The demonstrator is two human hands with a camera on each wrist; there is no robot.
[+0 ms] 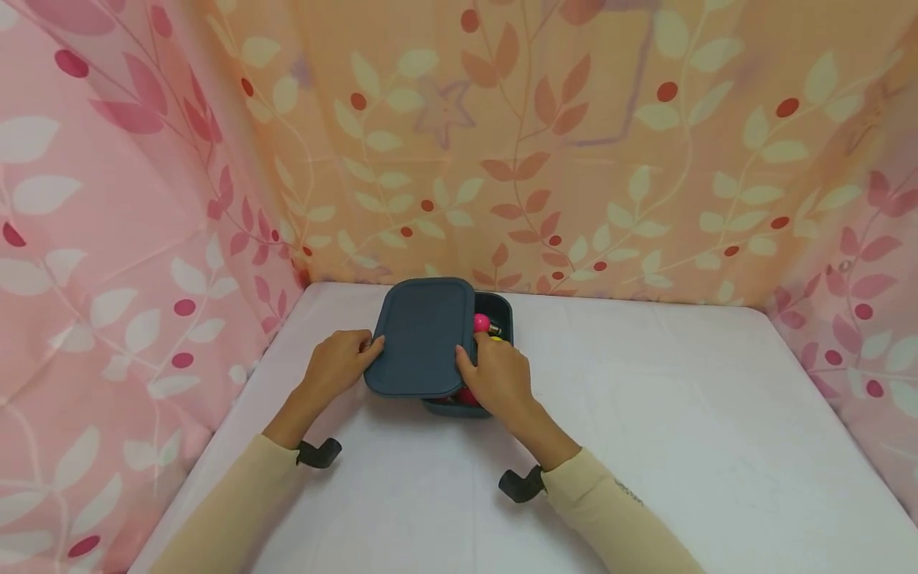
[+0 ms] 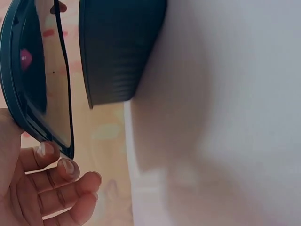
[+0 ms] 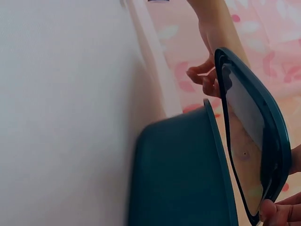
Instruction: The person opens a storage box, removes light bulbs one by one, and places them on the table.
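Note:
A dark blue-grey lid (image 1: pixel 425 339) is held by both hands, raised and shifted left over a matching rectangular box (image 1: pixel 462 410). My left hand (image 1: pixel 339 359) pinches the lid's left edge, thumb on top and fingers beneath. At the opposite edge, my right hand (image 1: pixel 500 376) grips the lid between thumb and fingers. Inside the uncovered right part of the box lie a pink bulb (image 1: pixel 482 323) with a metal screw base, something yellow (image 1: pixel 496 340) and something red (image 1: pixel 468 396). The lid covers the rest of the contents. In the left wrist view the lid's glossy underside (image 2: pixel 59 94) shows reflections.
A white-covered table (image 1: pixel 681 414) carries the box near its far edge. Behind it hangs an orange floral curtain (image 1: pixel 574 159), with pink floral cloth (image 1: pixel 129 239) at the sides. Dark curved pieces (image 1: pixel 522 485) sit at both wrists.

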